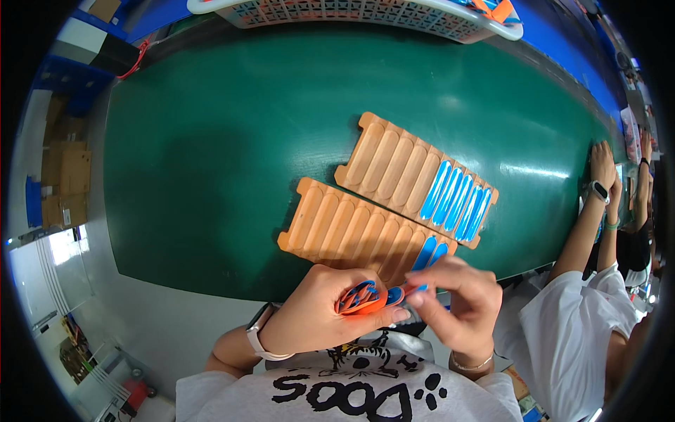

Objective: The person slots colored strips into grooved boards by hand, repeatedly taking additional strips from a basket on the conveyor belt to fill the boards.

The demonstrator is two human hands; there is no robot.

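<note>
The green table extends wide to the left of two wooden trays. At its near edge, the left hand is curled around a bundle of orange-blue pieces; the right hand, fingertips closed together, pinches one blue piece.

Bold black lettering, paw-like mark on pale shirt; label on cardboard box unreadably small.

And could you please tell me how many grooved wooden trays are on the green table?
2: the far tray and, just nearer the person, the near tray, partly hidden by the left hand and right hand.
</note>
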